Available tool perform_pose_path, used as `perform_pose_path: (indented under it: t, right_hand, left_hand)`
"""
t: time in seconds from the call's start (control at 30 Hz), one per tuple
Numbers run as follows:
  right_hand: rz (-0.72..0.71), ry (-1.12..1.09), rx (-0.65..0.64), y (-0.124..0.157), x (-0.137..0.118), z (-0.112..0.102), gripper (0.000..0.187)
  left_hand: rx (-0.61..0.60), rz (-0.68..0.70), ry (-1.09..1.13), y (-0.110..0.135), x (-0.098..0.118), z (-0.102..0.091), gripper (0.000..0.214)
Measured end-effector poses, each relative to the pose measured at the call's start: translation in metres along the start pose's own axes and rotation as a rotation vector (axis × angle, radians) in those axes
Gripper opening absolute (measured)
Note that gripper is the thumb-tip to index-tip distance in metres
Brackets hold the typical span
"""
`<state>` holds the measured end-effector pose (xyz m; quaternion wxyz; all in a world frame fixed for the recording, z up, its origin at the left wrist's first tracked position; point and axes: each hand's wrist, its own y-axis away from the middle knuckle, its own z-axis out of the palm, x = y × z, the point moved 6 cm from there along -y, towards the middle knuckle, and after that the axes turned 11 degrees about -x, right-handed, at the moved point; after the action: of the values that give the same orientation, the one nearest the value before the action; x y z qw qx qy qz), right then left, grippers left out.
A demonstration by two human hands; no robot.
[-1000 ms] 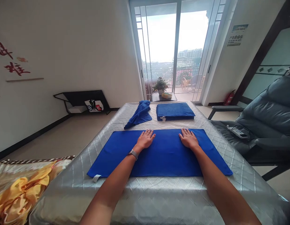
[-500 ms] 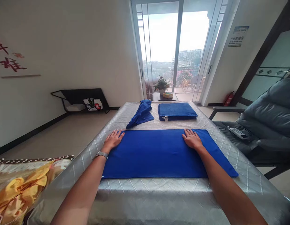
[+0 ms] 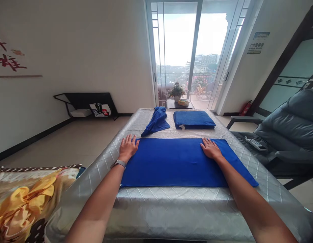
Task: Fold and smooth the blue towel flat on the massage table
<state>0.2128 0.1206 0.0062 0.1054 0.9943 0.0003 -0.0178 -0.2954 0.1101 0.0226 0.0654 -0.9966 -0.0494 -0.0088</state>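
A blue towel [image 3: 171,163] lies spread flat across the near part of the covered table. At its far left corner rests my left hand [image 3: 128,146], open, fingers pointing away from me. My right hand [image 3: 210,148] lies flat on the towel toward the far right, its fingers at the far edge. Beyond the towel sits a crumpled blue cloth [image 3: 158,121] on the left. Beside it, to the right, is a neat stack of folded blue towels [image 3: 194,120] with a white tag at its front.
A silvery quilted cover [image 3: 176,212] drapes over the table. Right of it stands a dark padded armchair [image 3: 293,125] with a white device [image 3: 257,144] on its seat. Yellow cloth [image 3: 25,206] lies low on the left. A potted plant [image 3: 176,91] stands behind the table.
My left hand has shifted slightly forward and to the right at the towel's corner. My right hand stays flat on the towel. The whole view has shifted a little.
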Motion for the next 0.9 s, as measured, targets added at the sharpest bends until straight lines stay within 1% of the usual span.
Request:
perform_pose_path:
  t: [0.07, 0.1, 0.17, 0.2, 0.27, 0.33, 0.37, 0.4, 0.43, 0.47, 0.5, 0.53, 0.6, 0.77, 0.8, 0.83, 0.87, 0.9]
  right_hand:
    - [0.013, 0.024, 0.081, 0.008, -0.007, -0.009, 0.064]
    - [0.003, 0.037, 0.135, 0.014, -0.014, -0.013, 0.062]
    - [-0.059, 0.046, 0.224, 0.028, -0.038, -0.020, 0.061]
    - [-0.104, 0.035, 0.237, 0.035, -0.054, -0.019, 0.061]
    - [-0.193, -0.009, 0.184, 0.048, -0.088, -0.012, 0.062]
    - [-0.283, -0.030, 0.105, 0.059, -0.120, 0.000, 0.064]
    - [-0.315, -0.030, 0.065, 0.064, -0.132, 0.005, 0.064]
    - [-0.330, -0.029, 0.029, 0.068, -0.138, 0.010, 0.064]
    - [-0.331, -0.030, -0.001, 0.070, -0.140, 0.014, 0.064]
    - [-0.321, -0.033, -0.027, 0.071, -0.136, 0.017, 0.065]
    - [-0.299, -0.037, -0.046, 0.072, -0.127, 0.019, 0.066]
    - [-0.268, -0.039, -0.057, 0.072, -0.112, 0.020, 0.066]
    - [-0.188, -0.030, -0.065, 0.073, -0.072, 0.020, 0.067]
    - [0.066, 0.005, -0.043, 0.079, 0.058, 0.022, 0.066]
    - [0.115, -0.008, -0.037, 0.081, 0.080, 0.022, 0.066]
    - [0.154, -0.020, -0.033, 0.084, 0.098, 0.021, 0.066]
    - [0.186, -0.024, -0.025, 0.086, 0.112, 0.019, 0.066]
    - [0.209, -0.020, -0.010, 0.089, 0.119, 0.016, 0.066]
  left_hand:
    - [0.071, 0.075, 0.013, 0.007, 0.028, -0.013, 0.060]
    - [0.076, 0.121, 0.028, 0.012, 0.048, -0.018, 0.060]
    - [0.033, 0.236, 0.058, 0.023, 0.096, -0.019, 0.059]
    - [-0.003, 0.313, 0.072, 0.031, 0.123, -0.017, 0.059]
    - [-0.071, 0.434, 0.103, 0.049, 0.176, -0.008, 0.062]
    - [-0.122, 0.515, 0.130, 0.067, 0.219, 0.002, 0.065]
    - [-0.147, 0.538, 0.138, 0.075, 0.234, 0.007, 0.066]
    - [-0.171, 0.549, 0.141, 0.081, 0.242, 0.010, 0.067]
    - [-0.196, 0.546, 0.140, 0.085, 0.245, 0.013, 0.068]
    - [-0.223, 0.531, 0.134, 0.087, 0.241, 0.015, 0.070]
    - [-0.250, 0.509, 0.124, 0.088, 0.231, 0.017, 0.072]
    - [-0.275, 0.478, 0.112, 0.088, 0.215, 0.017, 0.073]
    - [-0.313, 0.400, 0.084, 0.086, 0.169, 0.018, 0.075]
    - [-0.295, 0.128, 0.018, 0.088, 0.023, 0.025, 0.076]
    - [-0.295, 0.104, 0.012, 0.090, 0.001, 0.026, 0.076]
    - [-0.299, 0.088, 0.005, 0.093, -0.018, 0.027, 0.075]
    - [-0.305, 0.075, -0.001, 0.096, -0.031, 0.028, 0.074]
    - [-0.307, 0.065, -0.009, 0.099, -0.039, 0.027, 0.074]
